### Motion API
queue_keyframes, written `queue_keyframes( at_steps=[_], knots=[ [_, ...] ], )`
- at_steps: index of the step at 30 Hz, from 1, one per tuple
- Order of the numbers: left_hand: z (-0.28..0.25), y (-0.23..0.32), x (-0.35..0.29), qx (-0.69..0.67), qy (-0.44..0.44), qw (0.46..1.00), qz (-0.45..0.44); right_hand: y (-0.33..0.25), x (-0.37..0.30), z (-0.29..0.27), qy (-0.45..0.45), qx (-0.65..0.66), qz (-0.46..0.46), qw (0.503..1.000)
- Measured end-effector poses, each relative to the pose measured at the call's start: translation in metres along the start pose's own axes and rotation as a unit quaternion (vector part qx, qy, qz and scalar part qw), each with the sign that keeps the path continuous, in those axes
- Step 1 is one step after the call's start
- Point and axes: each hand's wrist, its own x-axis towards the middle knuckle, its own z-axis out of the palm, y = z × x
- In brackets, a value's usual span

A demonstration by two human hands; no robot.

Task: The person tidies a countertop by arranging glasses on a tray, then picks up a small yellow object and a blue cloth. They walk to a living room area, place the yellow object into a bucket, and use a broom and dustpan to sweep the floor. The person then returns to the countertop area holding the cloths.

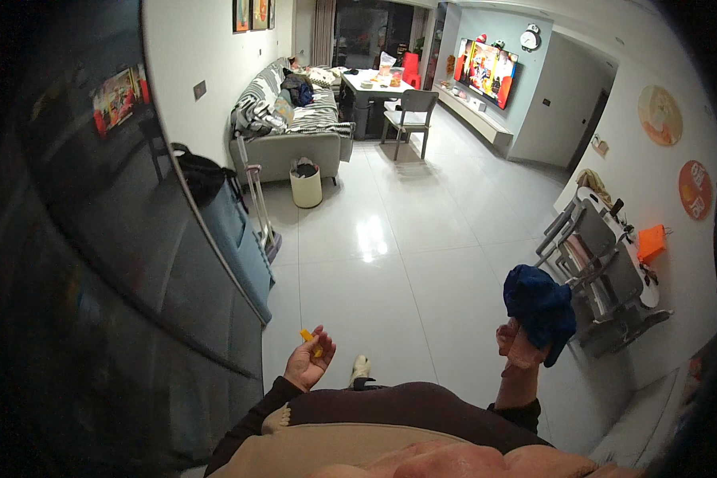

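My left hand is raised low in front of me, palm turned up, its fingers curled around a small yellow object whose kind I cannot make out. Off to the right, my right hand is lifted and grips a bunched dark blue cloth. The cloth drapes over the fingertips and hangs down beside the wrist, hiding part of the hand. Both hands are well apart, above a pale tiled floor.
A blue suitcase stands at left beside a dark glossy panel. A cream bin is by the sofa. Grey chairs line a white table at right; another chair stands farther off.
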Motion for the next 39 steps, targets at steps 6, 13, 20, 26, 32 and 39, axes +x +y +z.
queue_keyframes(
  at_steps=[6,13,20,26,32,39],
  knots=[
    [0.047,0.065,0.109,0.011,0.007,0.999,0.044,0.027,0.124,-0.077,0.033,-0.006,-0.049,0.998],
    [0.062,0.124,0.208,-0.026,0.060,0.994,0.086,0.081,0.287,-0.132,-0.076,0.042,0.001,0.996],
    [0.083,0.195,0.319,-0.003,0.078,0.989,0.127,0.141,0.388,-0.205,0.058,0.028,-0.031,0.997],
    [0.146,0.299,0.447,-0.013,0.076,0.990,0.121,0.165,0.491,-0.255,0.028,0.001,-0.004,1.000],
    [0.207,0.378,0.556,0.027,0.061,0.993,0.100,0.182,0.567,-0.299,0.097,-0.048,-0.010,0.994],
    [0.239,0.429,0.684,0.037,0.062,0.994,0.082,0.211,0.646,-0.386,0.176,-0.072,0.000,0.982]
  ],
)
